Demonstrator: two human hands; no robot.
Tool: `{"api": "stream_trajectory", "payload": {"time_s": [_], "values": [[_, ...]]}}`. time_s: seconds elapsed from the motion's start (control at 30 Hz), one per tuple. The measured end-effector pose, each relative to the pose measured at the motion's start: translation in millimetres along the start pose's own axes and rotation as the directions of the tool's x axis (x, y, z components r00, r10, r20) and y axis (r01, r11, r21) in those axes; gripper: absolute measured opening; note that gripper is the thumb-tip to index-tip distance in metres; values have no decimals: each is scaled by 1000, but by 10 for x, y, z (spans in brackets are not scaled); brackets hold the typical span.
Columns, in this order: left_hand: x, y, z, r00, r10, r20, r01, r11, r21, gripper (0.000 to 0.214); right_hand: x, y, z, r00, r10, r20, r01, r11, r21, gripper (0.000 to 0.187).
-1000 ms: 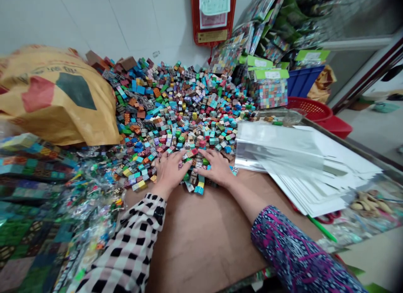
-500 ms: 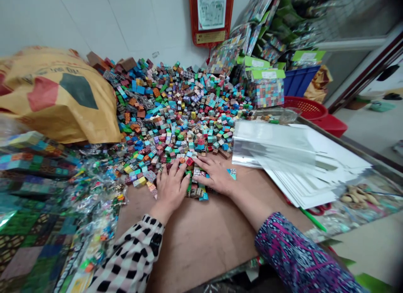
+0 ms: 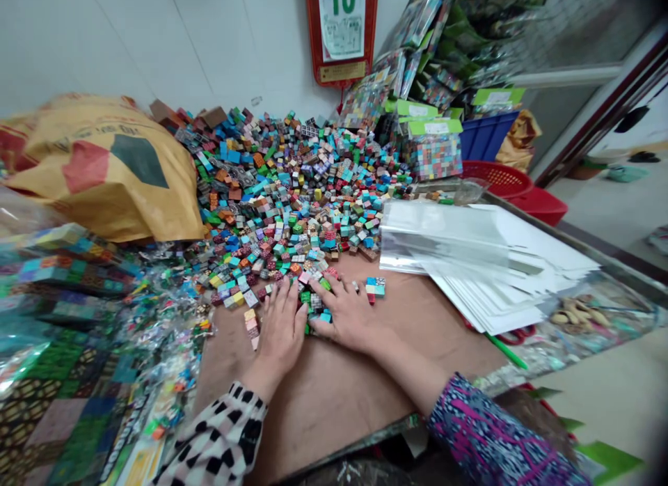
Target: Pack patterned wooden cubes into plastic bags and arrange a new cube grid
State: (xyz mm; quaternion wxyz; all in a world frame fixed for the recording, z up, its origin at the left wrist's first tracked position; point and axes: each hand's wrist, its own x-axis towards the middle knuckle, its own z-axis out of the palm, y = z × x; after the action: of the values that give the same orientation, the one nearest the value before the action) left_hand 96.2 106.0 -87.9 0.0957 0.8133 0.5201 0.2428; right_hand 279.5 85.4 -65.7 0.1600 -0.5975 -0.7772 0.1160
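Note:
A big heap of small coloured cubes covers the back of the brown tabletop. My left hand, in a black-and-white checked sleeve, lies flat with its fingers spread at the heap's near edge. My right hand, in a purple patterned sleeve, lies flat beside it, fingers stretched out. A small cluster of cubes sits between and under the two hands. A few joined cubes lie just right of my right hand, and a short row of cubes lies left of my left hand.
A stack of clear plastic bags lies to the right. A yellow sack and packed bags of cubes fill the left. A red basket, a blue crate and a wall calendar are behind.
Both hands have slid back from the heap towards me, drawing a small cluster of cubes onto the bare tabletop. A few cubes were left behind to the right.

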Motion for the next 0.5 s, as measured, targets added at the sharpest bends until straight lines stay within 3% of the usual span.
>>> {"api": "stream_trajectory", "payload": {"time_s": [0.17,0.27,0.37,0.5], "values": [[-95,62,-63,1000,0,23,-1,997,72,55,-222,-13,93,996,-85,-35,85,996,12,80],[-146,121,-109,998,-49,30,44,989,144,55,-249,-11,80,994,-73,-77,77,995,62,78],[-217,158,-103,993,-105,55,91,973,212,53,-122,-64,36,992,-27,-125,35,997,63,65],[-316,74,-28,993,-95,63,84,983,162,51,137,-159,56,995,-79,-60,81,996,26,60]]}}
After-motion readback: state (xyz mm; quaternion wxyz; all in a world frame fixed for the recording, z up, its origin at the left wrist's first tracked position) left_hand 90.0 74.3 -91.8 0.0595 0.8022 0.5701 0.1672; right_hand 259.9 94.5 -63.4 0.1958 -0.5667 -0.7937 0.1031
